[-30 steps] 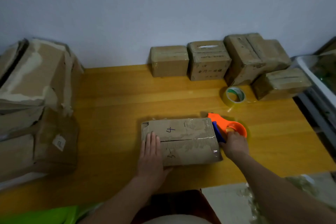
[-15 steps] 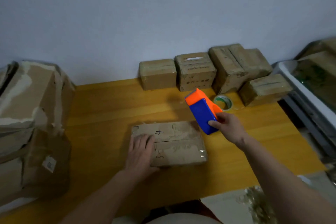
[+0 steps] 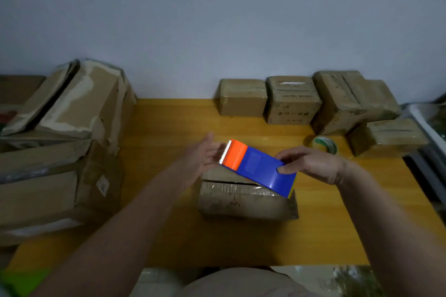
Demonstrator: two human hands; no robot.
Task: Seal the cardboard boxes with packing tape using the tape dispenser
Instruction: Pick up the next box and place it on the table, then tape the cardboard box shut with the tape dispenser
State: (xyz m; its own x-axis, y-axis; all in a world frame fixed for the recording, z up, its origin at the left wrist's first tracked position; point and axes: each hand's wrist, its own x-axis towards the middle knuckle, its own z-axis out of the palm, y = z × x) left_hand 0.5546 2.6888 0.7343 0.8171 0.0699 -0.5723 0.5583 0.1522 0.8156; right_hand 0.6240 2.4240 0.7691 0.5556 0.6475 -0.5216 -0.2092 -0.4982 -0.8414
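Note:
A flat cardboard box [image 3: 246,200] with shiny tape across its top lies on the yellow table [image 3: 169,128], in front of me. Above it my right hand [image 3: 311,164] grips the blue end of an orange and blue tape dispenser [image 3: 258,166], held in the air with its toothed orange end pointing left. My left hand [image 3: 205,154] is raised beside that toothed end, fingers straight and relaxed, reaching toward it. Whether the fingertips touch tape there I cannot tell. The dispenser hides the box's far right part.
Several small taped cardboard boxes [image 3: 292,101] stand in a row along the wall at the back right. A roll of clear tape [image 3: 324,144] lies before them. Large worn cartons [image 3: 60,142] fill the left side. A grey rack [image 3: 427,142] borders the table's right edge.
My left hand has lifted off the box and gone up to the dispenser's toothed end. My right hand has brought the dispenser over the box and turned it level.

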